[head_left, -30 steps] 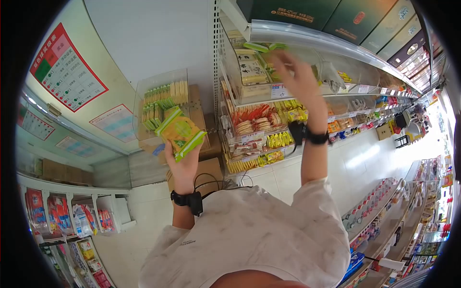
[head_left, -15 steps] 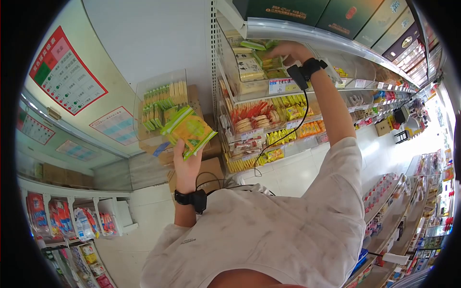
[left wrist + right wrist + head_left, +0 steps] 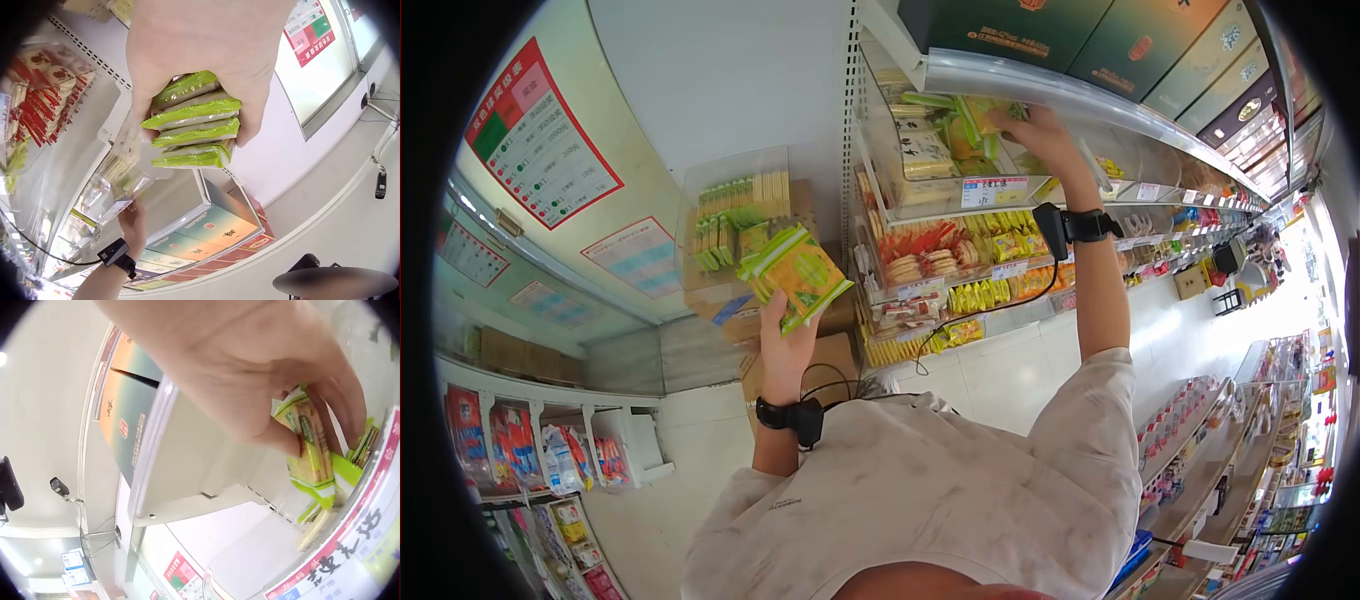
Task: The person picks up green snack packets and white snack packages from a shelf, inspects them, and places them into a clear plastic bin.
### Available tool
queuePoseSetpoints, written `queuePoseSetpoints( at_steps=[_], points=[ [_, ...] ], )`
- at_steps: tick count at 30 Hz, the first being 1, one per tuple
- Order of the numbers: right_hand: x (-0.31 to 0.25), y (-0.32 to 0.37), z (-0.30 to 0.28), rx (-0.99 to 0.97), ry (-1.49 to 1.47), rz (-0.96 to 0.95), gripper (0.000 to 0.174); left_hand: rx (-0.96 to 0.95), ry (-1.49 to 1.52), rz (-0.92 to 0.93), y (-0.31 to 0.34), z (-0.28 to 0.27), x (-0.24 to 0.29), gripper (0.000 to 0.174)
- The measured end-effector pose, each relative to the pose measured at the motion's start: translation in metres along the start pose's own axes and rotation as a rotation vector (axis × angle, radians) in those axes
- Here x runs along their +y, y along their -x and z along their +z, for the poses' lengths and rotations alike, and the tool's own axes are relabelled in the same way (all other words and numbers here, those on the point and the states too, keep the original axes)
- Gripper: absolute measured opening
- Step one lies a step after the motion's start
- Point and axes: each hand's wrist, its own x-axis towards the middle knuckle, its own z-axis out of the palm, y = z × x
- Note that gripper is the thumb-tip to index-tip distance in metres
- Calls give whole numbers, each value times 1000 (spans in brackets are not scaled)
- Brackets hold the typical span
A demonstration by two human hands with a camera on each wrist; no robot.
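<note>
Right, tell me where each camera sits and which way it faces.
Head: head-worn, facing forward and down at the left hand and right hand; arms and shirt show.
Left wrist: worn there, facing the left hand's green-edged packets; both hands show.
Right wrist: worn there, facing the packet the right hand holds; that hand shows.
Shared: both wrist views show the boxes and poster.

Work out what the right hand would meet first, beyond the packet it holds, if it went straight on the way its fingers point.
Beyond the held packet, the right hand would probably first meet the other green-edged packets in the clear bin, though depth is hard to judge.
</note>
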Motion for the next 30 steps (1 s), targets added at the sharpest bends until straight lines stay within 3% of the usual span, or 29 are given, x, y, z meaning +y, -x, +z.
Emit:
queuePoseSetpoints(
  at_steps=[3, 6, 9, 12, 19, 25, 30],
  points=[
    [6, 12, -2, 195, 190, -368, 57, 6, 18, -26, -3, 2, -3, 55],
    [-7, 37, -7, 247, 115, -213, 51, -5, -11, -25, -6, 2, -7, 55],
    [-55, 87, 4, 309, -225, -42, 49, -28, -86, 2, -6, -2, -11, 55],
    [-63, 115, 26, 236, -560, 5, 47, 10, -82, -20, -7, -4, -13, 54],
    [-78, 156, 88, -28, -754, -7, 42, 18, -29, -58, -8, 6, -27, 53],
    [-78, 166, 124, -88, -816, 75, 34, -107, -54, -58, -5, 22, -25, 53],
    [-73, 166, 142, -42, -974, 9, 44, -116, -63, -36, -3, 23, -21, 54]
  ],
)
